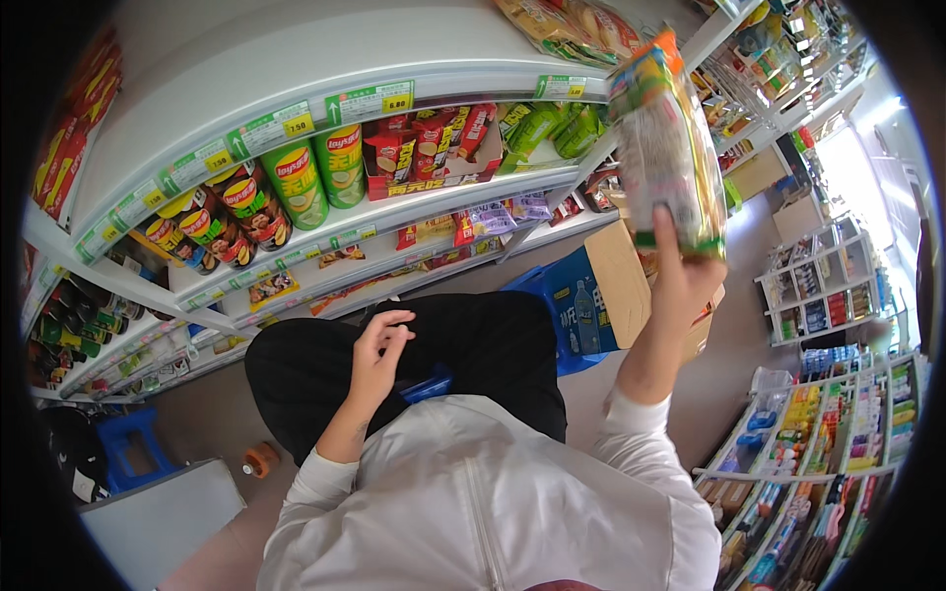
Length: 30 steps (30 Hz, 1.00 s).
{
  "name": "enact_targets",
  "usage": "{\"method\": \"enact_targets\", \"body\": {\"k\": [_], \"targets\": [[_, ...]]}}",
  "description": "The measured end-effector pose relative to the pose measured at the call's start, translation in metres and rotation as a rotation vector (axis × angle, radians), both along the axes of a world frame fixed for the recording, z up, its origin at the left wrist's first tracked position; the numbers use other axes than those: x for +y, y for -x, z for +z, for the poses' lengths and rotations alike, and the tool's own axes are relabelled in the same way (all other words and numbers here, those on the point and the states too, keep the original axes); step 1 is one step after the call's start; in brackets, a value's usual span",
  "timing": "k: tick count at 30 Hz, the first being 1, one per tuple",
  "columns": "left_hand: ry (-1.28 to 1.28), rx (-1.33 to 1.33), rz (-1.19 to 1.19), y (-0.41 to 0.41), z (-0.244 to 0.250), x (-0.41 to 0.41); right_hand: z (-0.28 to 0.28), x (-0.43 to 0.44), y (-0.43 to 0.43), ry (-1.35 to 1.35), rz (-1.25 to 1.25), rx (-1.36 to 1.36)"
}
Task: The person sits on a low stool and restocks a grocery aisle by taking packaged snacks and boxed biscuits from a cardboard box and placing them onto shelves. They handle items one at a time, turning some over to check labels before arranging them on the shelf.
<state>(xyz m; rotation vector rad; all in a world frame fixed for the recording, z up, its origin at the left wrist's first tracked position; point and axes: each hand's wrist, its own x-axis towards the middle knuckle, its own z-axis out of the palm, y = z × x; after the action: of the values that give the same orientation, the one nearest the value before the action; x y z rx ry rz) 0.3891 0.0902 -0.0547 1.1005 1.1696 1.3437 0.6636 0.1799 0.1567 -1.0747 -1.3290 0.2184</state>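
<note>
My right hand grips the lower end of a shiny snack bag, raised at the right end of the shelf unit. Over my lap, my left hand holds nothing, its fingers loosely curled and apart. On the shelf ahead, more snack bags lie at the upper right. Below it stand Lay's chip canisters, a red display box of small snack packs and green snack packs. An opened cardboard carton sits on a blue stool, right of my knees.
A lower shelf holds scattered snack packs. Another blue stool stands at the lower left beside a grey-white board. An orange roll-like thing lies on the floor. Stocked racks line the right side.
</note>
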Motion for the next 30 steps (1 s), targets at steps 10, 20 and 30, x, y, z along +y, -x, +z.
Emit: {"method": "enact_targets", "body": {"k": [10, 20, 30], "targets": [[0.236, 0.406, 0.165, 0.066, -0.117, -0.009, 0.078, 0.17, 0.007, -0.289, -0.248, -0.844], [0.318, 0.475, 0.119, 0.077, -0.149, 0.002, 0.09, 0.252, 0.013, 0.124, 0.264, -0.893], [0.328, 0.454, 0.049, 0.081, -0.174, 0.007, 0.086, 0.088, -0.075, -0.031, -0.103, -0.868]]}}
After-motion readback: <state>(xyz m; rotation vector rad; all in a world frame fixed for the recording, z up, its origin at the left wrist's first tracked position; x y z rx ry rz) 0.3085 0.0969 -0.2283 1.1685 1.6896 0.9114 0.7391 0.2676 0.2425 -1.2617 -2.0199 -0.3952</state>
